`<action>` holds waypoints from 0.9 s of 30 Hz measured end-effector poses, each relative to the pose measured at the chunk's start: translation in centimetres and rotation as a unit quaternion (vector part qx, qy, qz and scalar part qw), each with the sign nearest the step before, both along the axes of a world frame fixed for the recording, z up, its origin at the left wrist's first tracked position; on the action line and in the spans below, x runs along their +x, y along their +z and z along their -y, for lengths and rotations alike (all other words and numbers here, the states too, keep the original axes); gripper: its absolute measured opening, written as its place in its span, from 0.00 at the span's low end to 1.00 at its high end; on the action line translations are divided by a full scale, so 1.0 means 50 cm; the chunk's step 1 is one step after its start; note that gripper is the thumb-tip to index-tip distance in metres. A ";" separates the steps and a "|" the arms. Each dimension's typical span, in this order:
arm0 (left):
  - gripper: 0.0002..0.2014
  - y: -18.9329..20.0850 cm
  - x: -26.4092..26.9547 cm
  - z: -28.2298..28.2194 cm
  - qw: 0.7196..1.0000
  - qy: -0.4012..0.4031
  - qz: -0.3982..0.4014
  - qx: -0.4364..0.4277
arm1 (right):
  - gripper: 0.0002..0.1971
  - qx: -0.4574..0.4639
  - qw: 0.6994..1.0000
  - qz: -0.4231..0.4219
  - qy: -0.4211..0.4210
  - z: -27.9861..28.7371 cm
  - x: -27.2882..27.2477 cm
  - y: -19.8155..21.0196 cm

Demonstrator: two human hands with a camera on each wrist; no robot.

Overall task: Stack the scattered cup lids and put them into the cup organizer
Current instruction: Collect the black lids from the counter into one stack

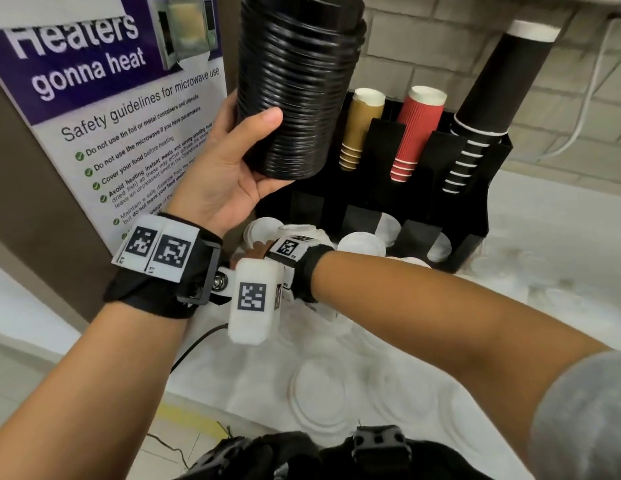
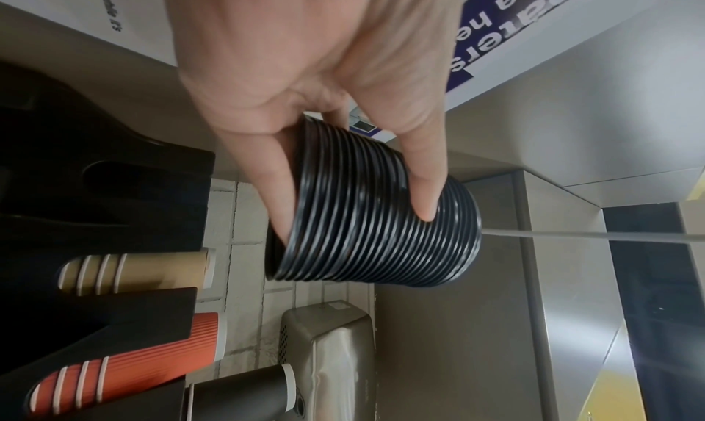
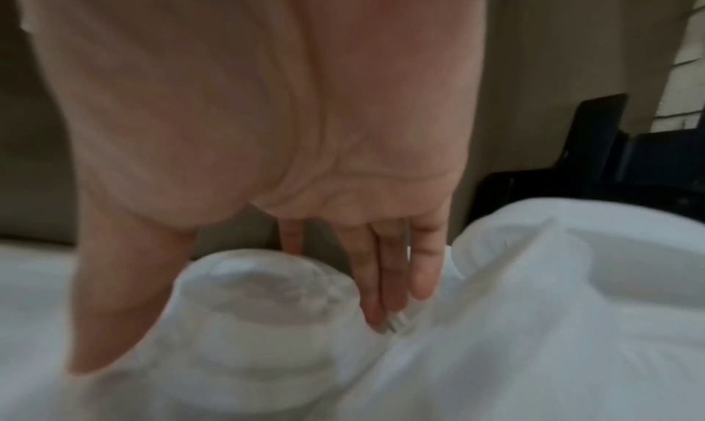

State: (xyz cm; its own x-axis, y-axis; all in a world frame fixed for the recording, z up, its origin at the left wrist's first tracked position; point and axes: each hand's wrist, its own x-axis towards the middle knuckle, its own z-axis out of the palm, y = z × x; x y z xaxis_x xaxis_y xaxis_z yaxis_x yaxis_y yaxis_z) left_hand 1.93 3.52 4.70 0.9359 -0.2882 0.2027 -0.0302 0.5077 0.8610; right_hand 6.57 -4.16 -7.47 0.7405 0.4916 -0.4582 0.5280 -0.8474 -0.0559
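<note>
Your two forearms fill the near part of the head view, each with a black wrist strap carrying white marker blocks. On the left, a poster [image 1: 104,98] on the wall gives microwave safety guidelines. Your left hand [image 1: 226,168] is raised beside it, its grip curled round the lower part of a tall stack of black lids [image 1: 295,88]; the thumb presses on the near side and the fingers wrap behind. From the left wrist view the black stack lies between thumb and fingers, held in the air and touching nothing else.

Below that, your right hand [image 3: 267,156] reaches down to the white lids [image 1: 267,230] bunched on the table [image 1: 544,258] just in front of the cup organizer [image 1: 475,209]. In the right wrist view the thumb sits on one side of a short white stack [image 3: 263,301] and the fingers on the other, a wide grip closing round it; the picture is blurred, so you cannot tell how firmly it holds. More white lids [image 1: 319,393] lie flat and scattered on the table nearer to you.

To the right, the black organizer stands on the table against the brick wall. Its upper slots hold a tan stack of cups [image 1: 361,126], a red stack [image 1: 413,129] and a black stack [image 1: 492,98], all leaning back. White lids show through the lower slots [image 1: 388,226].
</note>
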 end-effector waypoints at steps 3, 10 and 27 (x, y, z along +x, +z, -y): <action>0.33 0.000 0.000 -0.002 1.000 0.003 -0.002 -0.005 | 0.25 -0.002 1.000 0.000 0.005 -0.006 0.002 -0.009; 0.32 0.008 -0.001 0.000 1.000 -0.013 0.013 -0.019 | 0.38 0.016 0.996 0.065 0.064 0.047 -0.039 0.091; 0.31 -0.015 -0.006 0.037 0.999 -0.040 0.014 -0.019 | 0.48 -0.048 0.962 -0.064 0.261 0.165 -0.293 0.070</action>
State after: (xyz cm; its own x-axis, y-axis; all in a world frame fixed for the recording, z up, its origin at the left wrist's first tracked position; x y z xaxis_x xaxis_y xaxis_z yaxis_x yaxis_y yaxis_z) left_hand 1.64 1.69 3.93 0.9040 -0.3528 0.2415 -0.0128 0.5423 0.8401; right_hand -8.10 -12.40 -3.99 0.3390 0.7319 -0.5911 0.8767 -0.4736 -0.0837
